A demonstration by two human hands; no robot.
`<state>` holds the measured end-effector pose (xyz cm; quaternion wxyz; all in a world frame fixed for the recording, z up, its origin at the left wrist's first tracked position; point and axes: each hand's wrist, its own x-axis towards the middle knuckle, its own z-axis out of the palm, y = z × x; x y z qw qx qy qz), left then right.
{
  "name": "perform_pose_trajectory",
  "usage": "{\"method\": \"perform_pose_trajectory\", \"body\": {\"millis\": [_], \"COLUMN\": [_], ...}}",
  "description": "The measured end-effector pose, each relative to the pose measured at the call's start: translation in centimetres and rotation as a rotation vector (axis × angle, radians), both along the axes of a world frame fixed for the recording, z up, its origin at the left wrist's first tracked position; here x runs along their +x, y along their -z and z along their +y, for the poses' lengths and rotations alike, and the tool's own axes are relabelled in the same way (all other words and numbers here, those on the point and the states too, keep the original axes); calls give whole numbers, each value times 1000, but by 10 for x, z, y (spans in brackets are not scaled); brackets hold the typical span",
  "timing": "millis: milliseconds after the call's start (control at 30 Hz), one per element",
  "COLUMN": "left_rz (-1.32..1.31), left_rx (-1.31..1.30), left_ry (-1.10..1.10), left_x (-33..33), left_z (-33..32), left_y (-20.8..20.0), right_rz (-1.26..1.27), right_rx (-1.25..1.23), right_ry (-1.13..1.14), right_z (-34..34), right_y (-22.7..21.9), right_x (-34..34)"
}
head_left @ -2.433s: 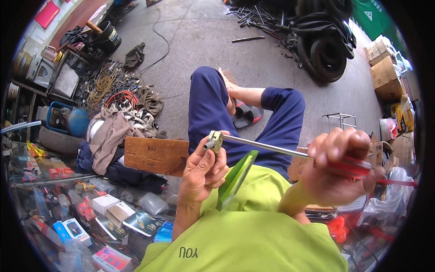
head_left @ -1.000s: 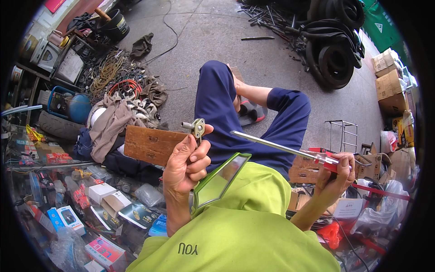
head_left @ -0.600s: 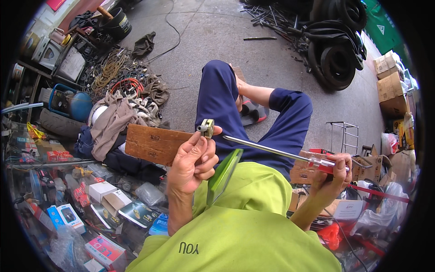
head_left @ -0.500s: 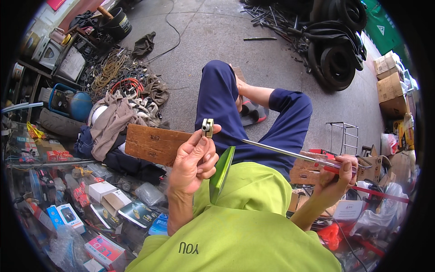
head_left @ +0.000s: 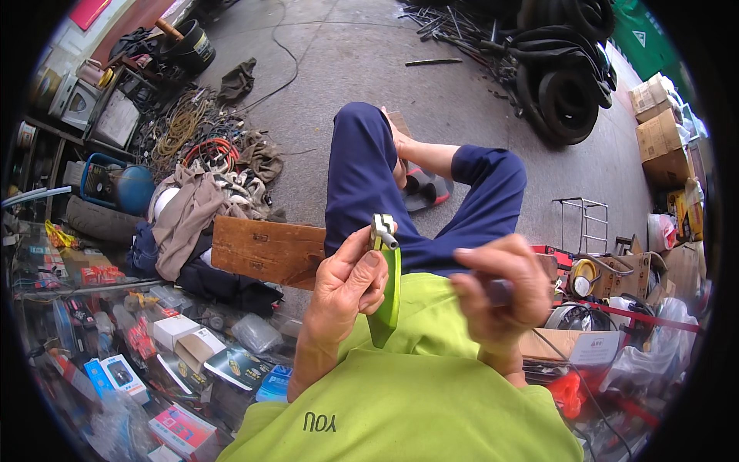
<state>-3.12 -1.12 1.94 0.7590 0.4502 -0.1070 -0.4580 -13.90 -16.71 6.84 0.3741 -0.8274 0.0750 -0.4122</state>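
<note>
Between the thumb and fingers of my left hand (head_left: 350,281) is a small silvery metal fitting (head_left: 384,231) with a short round stub, raised in front of my knee. Just below it, a flat bright-green piece (head_left: 387,308) stands up against my shirt; whether it touches the fitting I cannot tell. My right hand (head_left: 504,289) is to the right of the fitting, apart from it and smeared by motion. Its fingers are curled round the screwdriver (head_left: 499,292), of which only a dark round end shows; the shaft is hidden.
A wooden bench (head_left: 265,250) extends to my left beside a glass counter holding boxed goods (head_left: 181,427). Clothes (head_left: 188,223) and tangled cables lie beyond. Black tyres (head_left: 568,108) stand at far right, with cardboard boxes (head_left: 660,142) and a wire rack (head_left: 583,223) nearer.
My right hand has swung left and up toward the left hand, and the screwdriver's shaft no longer shows. My left hand has moved slightly right, and the fitting is turned with its stub toward the right.
</note>
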Motion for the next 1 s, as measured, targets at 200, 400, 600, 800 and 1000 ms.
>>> {"method": "perform_pose_trajectory", "body": {"millis": [200, 400, 600, 800, 1000], "left_rz": [-107, -135, -52, 31, 475], "left_rx": [26, 47, 32, -2, -220], "left_ry": [22, 71, 49, 68, 135], "left_x": [-4, -7, -7, -3, 7], "left_z": [0, -1, -1, 0, 4], "left_y": [-1, -2, 0, 3, -1], "right_rz": [91, 64, 82, 121, -184], "right_rx": [0, -20, 73, 41, 284], "right_ry": [-78, 15, -63, -85, 75], "right_z": [15, 3, 4, 8, -6], "right_y": [21, 23, 22, 21, 22], "right_x": [19, 29, 30, 29, 25]}}
